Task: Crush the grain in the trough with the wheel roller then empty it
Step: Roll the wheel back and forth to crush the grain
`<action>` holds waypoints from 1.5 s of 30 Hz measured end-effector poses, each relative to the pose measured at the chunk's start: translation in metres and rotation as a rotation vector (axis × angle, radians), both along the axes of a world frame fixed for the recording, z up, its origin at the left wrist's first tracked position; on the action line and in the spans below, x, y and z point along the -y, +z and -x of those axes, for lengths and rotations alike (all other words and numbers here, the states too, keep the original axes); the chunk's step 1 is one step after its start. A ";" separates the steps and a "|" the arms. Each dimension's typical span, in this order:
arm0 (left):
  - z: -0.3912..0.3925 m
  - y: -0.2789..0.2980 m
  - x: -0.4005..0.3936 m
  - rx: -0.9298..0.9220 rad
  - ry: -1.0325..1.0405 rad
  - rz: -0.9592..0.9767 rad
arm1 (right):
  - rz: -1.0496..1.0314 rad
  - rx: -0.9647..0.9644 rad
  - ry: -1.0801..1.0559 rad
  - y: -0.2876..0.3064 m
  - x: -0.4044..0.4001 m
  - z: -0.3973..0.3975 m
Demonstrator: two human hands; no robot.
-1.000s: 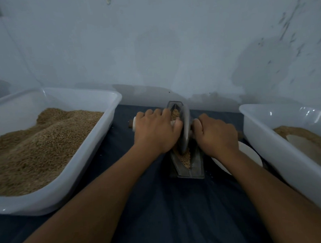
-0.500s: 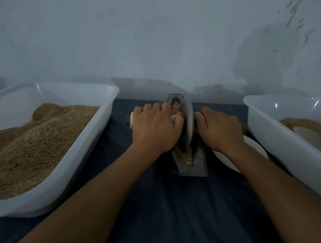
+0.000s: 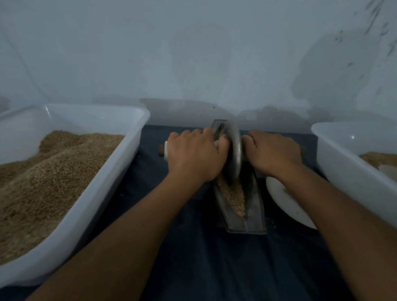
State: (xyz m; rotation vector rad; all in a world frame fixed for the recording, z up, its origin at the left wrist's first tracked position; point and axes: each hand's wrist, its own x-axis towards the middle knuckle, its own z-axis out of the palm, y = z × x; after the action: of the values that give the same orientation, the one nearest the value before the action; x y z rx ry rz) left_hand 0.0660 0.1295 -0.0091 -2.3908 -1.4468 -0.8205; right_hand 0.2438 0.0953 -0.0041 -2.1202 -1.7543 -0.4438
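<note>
Both hands, left hand (image 3: 194, 156) and right hand (image 3: 272, 152), are curled tight around the axle handle either side of the grey metal wheel roller (image 3: 235, 152), so pressure lands evenly. The wheel sits toward the far end of the narrow metal trough (image 3: 254, 207) on the dark-clothed counter (image 3: 200, 266), tan grain (image 3: 235, 197) piled at the near end, probably still needing passes.
</note>
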 end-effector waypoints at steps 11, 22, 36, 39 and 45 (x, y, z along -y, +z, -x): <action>-0.011 0.003 -0.021 0.000 0.020 0.004 | 0.087 -0.046 -0.007 0.009 -0.016 -0.006; -0.021 0.010 -0.035 -0.044 0.054 0.030 | 0.219 -0.052 0.049 0.013 -0.035 -0.022; -0.029 0.012 -0.038 -0.029 0.093 0.001 | 0.320 -0.074 0.058 0.020 -0.047 -0.025; -0.029 0.012 -0.036 -0.041 0.096 -0.009 | 0.298 -0.087 0.059 0.018 -0.048 -0.028; -0.028 0.012 -0.026 -0.033 0.103 -0.033 | 0.209 -0.055 0.077 0.011 -0.042 -0.030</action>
State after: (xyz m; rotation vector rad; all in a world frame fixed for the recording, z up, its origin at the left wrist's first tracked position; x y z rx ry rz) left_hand 0.0940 0.1556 0.0027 -2.2743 -1.5173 -0.7706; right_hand 0.2736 0.1375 0.0064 -2.1698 -1.9165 -0.1862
